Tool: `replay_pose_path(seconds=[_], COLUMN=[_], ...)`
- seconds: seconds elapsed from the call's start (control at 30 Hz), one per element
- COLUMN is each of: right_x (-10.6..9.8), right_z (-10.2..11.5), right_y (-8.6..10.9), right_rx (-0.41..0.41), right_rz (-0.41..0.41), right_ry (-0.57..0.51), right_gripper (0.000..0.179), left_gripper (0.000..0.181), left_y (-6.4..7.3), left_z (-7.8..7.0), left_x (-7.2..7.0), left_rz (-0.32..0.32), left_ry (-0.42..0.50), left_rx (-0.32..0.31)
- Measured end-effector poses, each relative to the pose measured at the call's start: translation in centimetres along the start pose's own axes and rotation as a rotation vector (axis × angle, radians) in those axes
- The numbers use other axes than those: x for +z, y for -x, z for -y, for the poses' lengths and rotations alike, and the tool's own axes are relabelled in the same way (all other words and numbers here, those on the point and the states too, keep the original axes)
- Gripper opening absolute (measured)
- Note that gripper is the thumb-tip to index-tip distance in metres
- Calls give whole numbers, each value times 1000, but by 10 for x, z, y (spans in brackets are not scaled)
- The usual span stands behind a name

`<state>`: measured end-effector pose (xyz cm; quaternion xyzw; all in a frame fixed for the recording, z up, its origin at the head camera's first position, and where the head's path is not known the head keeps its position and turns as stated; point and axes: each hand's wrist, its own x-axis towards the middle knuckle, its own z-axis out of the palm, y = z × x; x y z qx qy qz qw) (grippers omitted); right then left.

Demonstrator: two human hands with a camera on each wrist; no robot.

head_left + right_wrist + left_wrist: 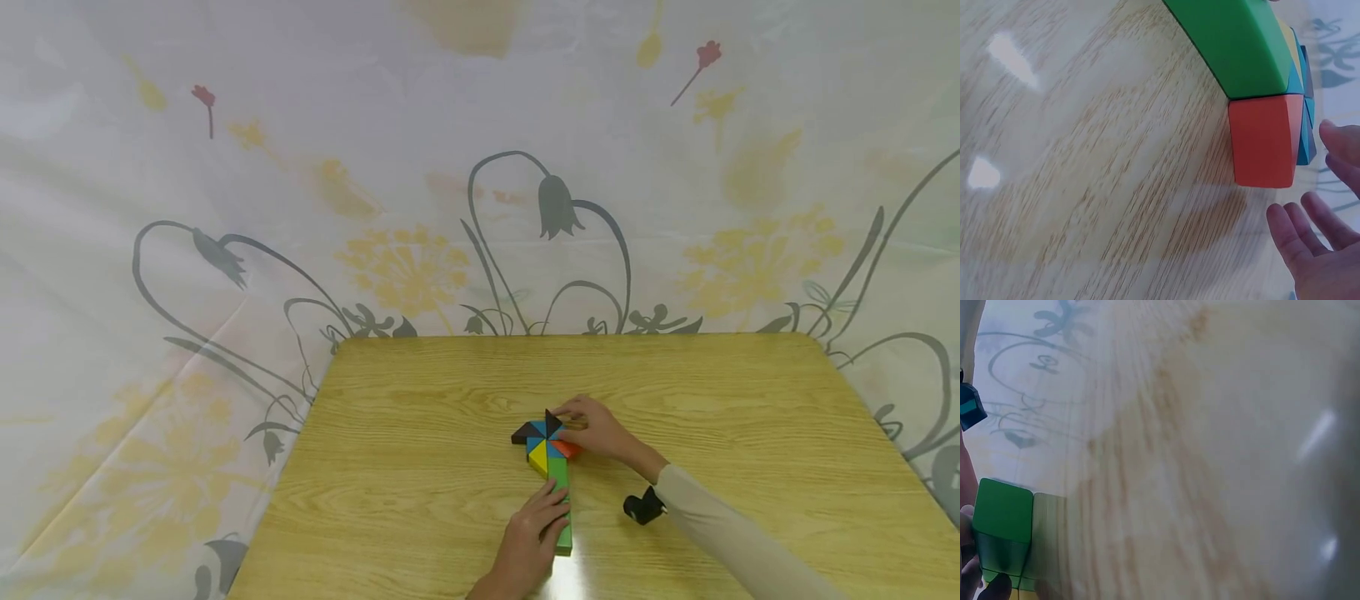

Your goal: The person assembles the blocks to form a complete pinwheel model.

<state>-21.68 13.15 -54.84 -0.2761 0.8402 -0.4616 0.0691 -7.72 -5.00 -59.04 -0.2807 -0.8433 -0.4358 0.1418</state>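
Observation:
Flat on the wooden table lies a pinwheel shape of coloured blocks: blue triangles at the centre, a black triangle at the top, another black piece at left, a yellow block and a red block. Green blocks form a straight strip towards the near edge. My left hand rests on this strip with its fingers across it. At the pinwheel's upper right is my right hand, close to the top black triangle; the right wrist view shows its fingers spread, apart from the red block.
The wooden table extends on both sides of the blocks. Behind it hangs a pale sheet printed with flowers. A small black device sits at the right sleeve's cuff. Light glares off the tabletop near the front.

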Motion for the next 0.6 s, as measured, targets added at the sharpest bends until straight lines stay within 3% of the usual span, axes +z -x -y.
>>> replay_pose_path(seconds=[0.33,0.47,0.6], right_x=[-16,-28,-41], right_z=[-1,4,7], right_y=[14,21,30], right_rx=[8,2,-8], right_rz=[-32,-59,-83], right_ry=[32,42,51], right_gripper=[29,29,29], left_gripper=[26,27,27], left_y=[2,1,-4], left_z=[0,-1,1], left_x=[-3,-12,-28], left_rz=[9,21,6], left_ry=[4,7,-45], left_rx=[-49,-77,-45])
